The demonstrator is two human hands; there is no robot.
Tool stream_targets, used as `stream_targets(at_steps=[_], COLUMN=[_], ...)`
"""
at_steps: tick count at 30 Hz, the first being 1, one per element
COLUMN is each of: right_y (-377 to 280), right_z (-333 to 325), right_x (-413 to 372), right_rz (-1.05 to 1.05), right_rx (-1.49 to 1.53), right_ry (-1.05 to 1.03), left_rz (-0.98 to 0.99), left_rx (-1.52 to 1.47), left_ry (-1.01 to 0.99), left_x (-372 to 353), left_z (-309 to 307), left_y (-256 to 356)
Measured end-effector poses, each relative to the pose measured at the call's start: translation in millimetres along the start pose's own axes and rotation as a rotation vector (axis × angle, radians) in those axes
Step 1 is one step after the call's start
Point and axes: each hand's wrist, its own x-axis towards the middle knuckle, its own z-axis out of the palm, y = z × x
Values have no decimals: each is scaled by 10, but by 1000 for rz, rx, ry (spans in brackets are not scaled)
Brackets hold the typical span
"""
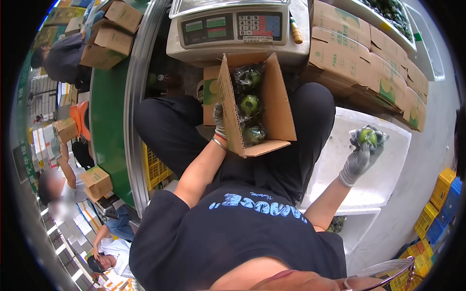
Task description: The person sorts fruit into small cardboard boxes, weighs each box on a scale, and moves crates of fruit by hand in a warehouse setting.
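While our gloved left hand supports an open brown cardboard box, its finger closure unclear to us, our gloved right hand's fingers grip one round, green, plastic-wrapped fruit over a white foam container. Probably light, firm but slippery, it wants cupping round its middle; we count three wrapped fruits boxed.

Green belt at left, person in dark top beyond, wooden-handled tool beside digital scale, yellow crates at right

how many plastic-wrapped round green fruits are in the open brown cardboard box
3: top fruit, middle fruit, bottom fruit, lined up inside the box; others may lie hidden underneath.
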Motion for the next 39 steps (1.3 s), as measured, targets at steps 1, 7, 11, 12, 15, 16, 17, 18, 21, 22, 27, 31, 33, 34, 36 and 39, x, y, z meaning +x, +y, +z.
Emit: stream_targets(at_steps=[1,7,11,12,15,16,17,18,21,22,27,31,33,34,36,39], right_y=[-294,-926,-462,-403,168,76,-39,-155,-353,-289,216,590,225,80,-109,-322], right_z=[275,1314,1207,1340,1530,1732,1911,1994,1881,1727,1064,1169,1538,1732,2072,2682], right_x=[-117,-410,-589,-645,-955,-1012,-1050,-971,-642,-504,42,231,327,471,858,1521], right_rz=[-182,-260,158,102,-474,-527,-570,-335,-307,-386,-482,-177,-88,-20,42,-93], right_rx=[169,-565,-9,-202,-839,-748,-643,-497,-478,-645,-1042,-652,-542,-460,-408,-481], right_ry=[-106,-695,-626,-678,-1098,-898,-706,-662,-688,-785,-1061,-950,-992,-1020,-1074,-1122], left_rz=[29,67,271,323,400,398,319,427,280,149,106,217,245,264,364,605], left_rx=[11,-58,-50,-47,-81,-110,-164,-15,-47,-138,-74,-16,10,28,102,377], left_ry=[-45,-235,-320,-344,-492,-561,-685,-613,-495,-467,-325,-313,-268,-231,-115,-53], left_x=[29,-29,-110,-96,-48,-68,-120,-121,-160,-172,119,157,261,341,598,1063], left_z=[-16,187,533,639,1023,1178,1320,1401,1678,1780,1787,1911,2051,2138,2361,2643], left_y=[17,104,299,321,277,275,307,345,742,920,1284,1181,1251,1310,1511,1977])
